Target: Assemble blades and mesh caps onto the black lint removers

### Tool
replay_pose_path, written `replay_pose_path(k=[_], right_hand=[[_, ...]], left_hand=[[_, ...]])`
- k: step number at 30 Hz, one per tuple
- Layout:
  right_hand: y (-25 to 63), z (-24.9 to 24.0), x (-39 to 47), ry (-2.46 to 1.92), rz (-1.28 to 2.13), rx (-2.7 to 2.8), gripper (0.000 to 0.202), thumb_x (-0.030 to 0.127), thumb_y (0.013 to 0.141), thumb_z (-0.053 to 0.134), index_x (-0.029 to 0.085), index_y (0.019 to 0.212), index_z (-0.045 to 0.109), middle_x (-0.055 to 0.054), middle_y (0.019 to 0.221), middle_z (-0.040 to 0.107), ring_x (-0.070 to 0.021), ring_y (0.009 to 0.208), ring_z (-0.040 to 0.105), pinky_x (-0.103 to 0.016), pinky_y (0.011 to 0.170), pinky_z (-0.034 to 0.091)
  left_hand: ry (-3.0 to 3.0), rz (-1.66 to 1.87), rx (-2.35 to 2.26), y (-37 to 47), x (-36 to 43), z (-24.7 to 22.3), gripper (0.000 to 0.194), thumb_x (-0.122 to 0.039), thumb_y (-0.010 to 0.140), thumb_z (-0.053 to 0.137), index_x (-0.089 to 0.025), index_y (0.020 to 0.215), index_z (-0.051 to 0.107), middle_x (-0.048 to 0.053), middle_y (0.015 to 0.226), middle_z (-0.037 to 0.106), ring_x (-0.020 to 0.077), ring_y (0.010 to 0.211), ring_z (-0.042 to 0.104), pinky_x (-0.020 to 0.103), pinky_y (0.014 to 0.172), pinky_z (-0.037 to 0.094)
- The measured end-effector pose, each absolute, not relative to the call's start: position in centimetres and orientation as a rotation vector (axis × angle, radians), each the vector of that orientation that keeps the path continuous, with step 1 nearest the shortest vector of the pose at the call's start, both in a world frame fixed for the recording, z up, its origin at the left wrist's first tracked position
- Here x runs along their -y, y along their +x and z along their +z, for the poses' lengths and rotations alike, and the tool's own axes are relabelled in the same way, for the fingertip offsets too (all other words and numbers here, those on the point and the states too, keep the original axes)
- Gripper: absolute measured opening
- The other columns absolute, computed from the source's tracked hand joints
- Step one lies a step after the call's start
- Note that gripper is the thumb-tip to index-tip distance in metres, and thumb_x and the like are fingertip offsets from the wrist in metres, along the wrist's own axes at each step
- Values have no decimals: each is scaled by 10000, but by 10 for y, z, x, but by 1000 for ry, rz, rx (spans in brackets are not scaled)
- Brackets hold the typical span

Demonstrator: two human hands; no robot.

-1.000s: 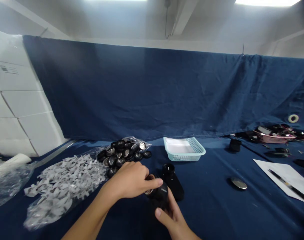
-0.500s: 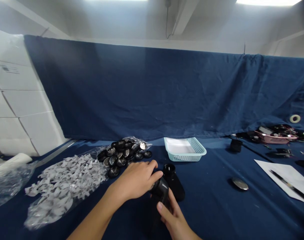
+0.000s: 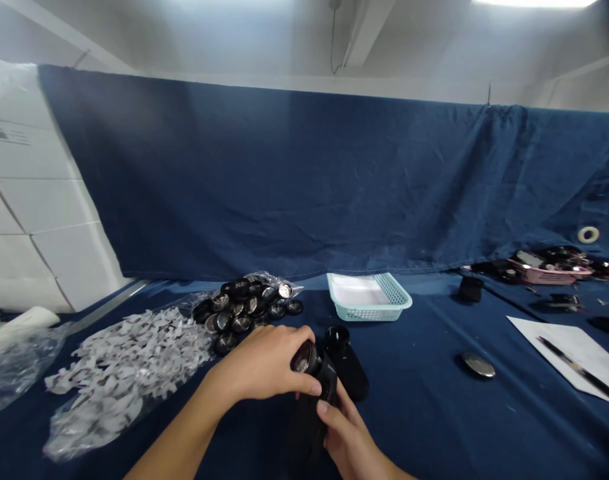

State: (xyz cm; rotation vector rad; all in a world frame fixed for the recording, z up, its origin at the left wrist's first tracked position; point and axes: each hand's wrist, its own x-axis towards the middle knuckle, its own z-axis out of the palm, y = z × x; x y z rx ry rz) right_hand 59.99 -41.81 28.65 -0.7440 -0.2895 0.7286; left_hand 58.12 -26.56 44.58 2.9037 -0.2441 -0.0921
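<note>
Black handheld device [image 3: 329, 375], pale-blue latticed basket [image 3: 369, 313], plain navy curtain [image 3: 304, 180], grey-white scraps [image 3: 139, 360], pink basket [image 3: 549, 275], white paper [image 3: 587, 349]

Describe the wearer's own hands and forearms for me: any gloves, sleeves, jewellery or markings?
The left hand and right hand are both ungloved. The left forearm shows no sleeve, watch or bracelet down to the picture's edge. No rings or markings can be made out, though parts of both hands are hidden.

Paper [image 3: 590, 348] cut off, black device [image 3: 326, 375] part-hidden
</note>
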Motion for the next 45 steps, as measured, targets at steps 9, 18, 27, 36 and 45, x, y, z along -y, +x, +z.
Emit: replay_pose_path(k=[9,18,27,36,45], right_hand=[[602,289,423,-720,877,234,525,389,689,736,217,1162,587,-74,1012,721,-266,982,644,-422,877,452],[602,285,422,-803,892,171,529,446,715,732,205,1130,510,-54,915,727,-220,682,687,-336,631,488],[600,293,421,-886,883,122,595,494,657,780,208,1101,505,-44,883,724,-203,663,677,-322,609,500],[600,280,420,-867,850,217,610,455,684,791,233,1183,522,-40,895,720,-203,694,670,-367,691,520],[600,280,421,-862,841,242,674,443,689,796,260,1271,510,-42,916,716,-226,732,666,-391,710,518]], left_hand=[[2701,-157,374,579,257,456,352,-455,771,618,-254,1057,587,6,891,644,174,755,577,246,626,407],[2596,-237,432,582,255,455,375,-244,709,560,-246,1082,530,-20,779,601,142,630,534,248,556,373],[2640,-189,445,585,259,451,238,-237,721,564,-240,958,551,-12,862,588,155,737,522,266,631,365],[2721,-165,346,582,266,449,267,-375,738,608,-235,961,564,6,889,591,167,734,514,271,603,342],[2771,-135,264,580,268,450,302,-414,728,619,-256,979,566,-2,879,601,187,778,533,276,614,353]])
